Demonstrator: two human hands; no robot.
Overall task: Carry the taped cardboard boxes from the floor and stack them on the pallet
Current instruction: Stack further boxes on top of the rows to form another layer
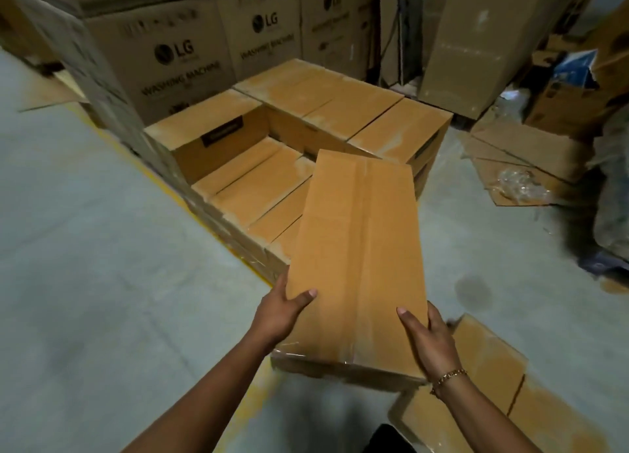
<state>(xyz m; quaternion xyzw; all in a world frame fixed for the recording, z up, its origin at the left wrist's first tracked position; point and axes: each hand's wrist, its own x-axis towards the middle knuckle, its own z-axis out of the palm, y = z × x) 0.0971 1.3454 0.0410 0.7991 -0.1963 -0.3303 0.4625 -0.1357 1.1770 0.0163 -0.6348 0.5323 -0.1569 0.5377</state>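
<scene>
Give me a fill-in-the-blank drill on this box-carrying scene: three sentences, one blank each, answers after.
1. The left hand and right hand grip one taped box, each with its ____ lying on the top face.
2. The bracelet is worn on the ____ wrist.
3. The tall cartons at the back are printed LG WASHING ____.

Missing words: thumb; right; MACHINE

Both hands hold one long taped box [357,258] in the air: left hand [284,311] on its near left edge, right hand [427,338] on its near right. Beyond it are stacked boxes [289,146].
</scene>
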